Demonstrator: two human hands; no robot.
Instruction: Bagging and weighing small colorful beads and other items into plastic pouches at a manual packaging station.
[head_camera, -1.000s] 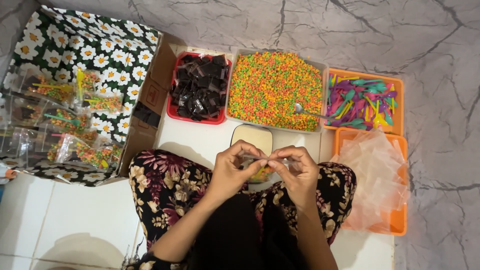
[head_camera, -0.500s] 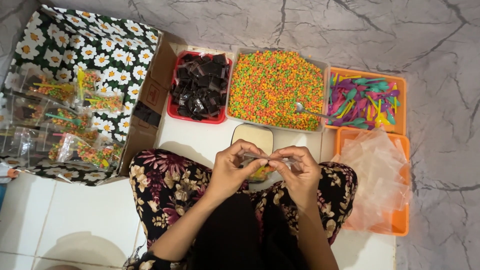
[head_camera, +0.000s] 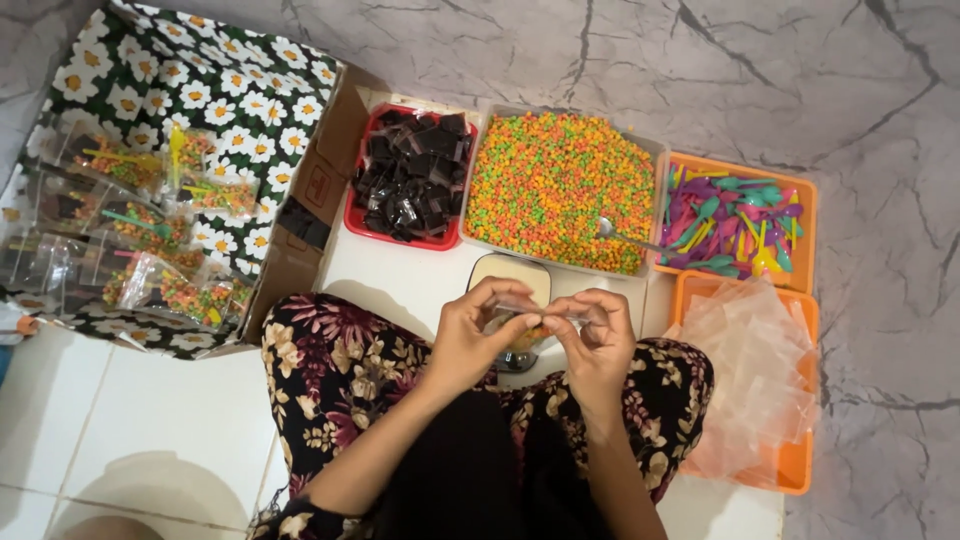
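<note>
A person sitting on a tiled floor (head_camera: 120, 430), knees in a flowered skirt (head_camera: 340, 370), holds a small clear bag (head_camera: 528, 318) between both hands just above the lap. The left hand (head_camera: 470, 340) and the right hand (head_camera: 600, 345) meet at the bag's top edge, each with thumb and fingertips in a pinching grip, clamped on the plastic. The bag shows coloured bits inside; whether its mouth is sealed yet cannot be told from here.

Just beyond the hands stands a small cream-coloured scale (head_camera: 512, 275), partly hidden by them. To the right an orange tray (head_camera: 795, 470) carries a loose heap of empty clear bags (head_camera: 750, 370), a sign that much bagging seems left to do. To the left, a cardboard box (head_camera: 300, 230) lined with daisy-print cloth (head_camera: 200, 90) holds a number of filled bags (head_camera: 160, 240), each with coloured bits and a spoon, so that share of the work looks done.

Farther off, three containers sit in a row: a red tray of dark wrapped pieces (head_camera: 405, 180), a clear tub heaped with orange, green and yellow puffed grains (head_camera: 555, 185) with a metal spoon (head_camera: 625, 235) stuck in it, and another orange tray of small plastic spoons (head_camera: 730, 215) in purple, teal and yellow. Grey marbled flooring (head_camera: 800, 80) lies beyond.
</note>
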